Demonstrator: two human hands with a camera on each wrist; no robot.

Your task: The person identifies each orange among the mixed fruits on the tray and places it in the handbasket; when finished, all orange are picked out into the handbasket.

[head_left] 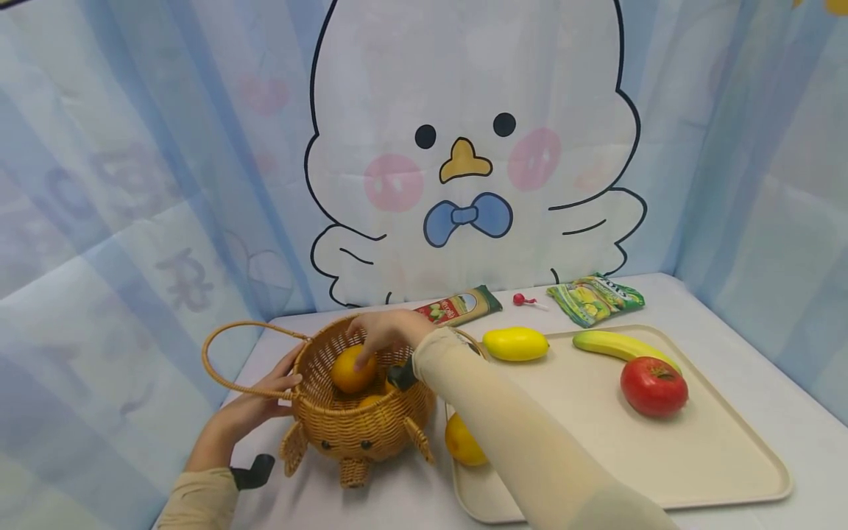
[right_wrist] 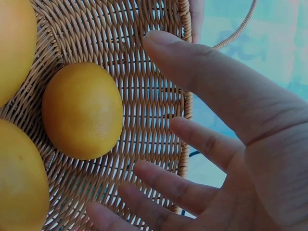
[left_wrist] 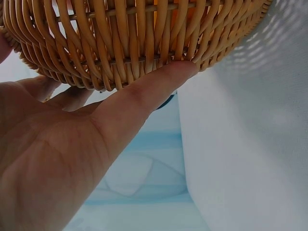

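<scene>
A wicker basket point(head_left: 361, 427) with a pig's face and a looped handle stands on the table, holding three orange-coloured fruits. My left hand point(head_left: 252, 408) rests against the basket's outer left wall, below the handle. In the left wrist view, one straight finger point(left_wrist: 149, 89) lies along the weave. My right hand point(head_left: 387, 331) reaches over the rim into the basket, above an orange point(head_left: 353, 369). The right wrist view shows that hand point(right_wrist: 211, 159) with fingers spread, apart from the nearest orange point(right_wrist: 83, 110). Two more fruits are partly cut off at that view's left edge.
Right of the basket lies a beige tray point(head_left: 695, 464) with a banana point(head_left: 616, 344), a red fruit point(head_left: 654, 386), a yellow mango-like fruit point(head_left: 515, 344) and an orange-yellow fruit point(head_left: 464, 442). Behind are a long packet point(head_left: 460, 305), a lollipop point(head_left: 520, 299) and a green bag point(head_left: 596, 299).
</scene>
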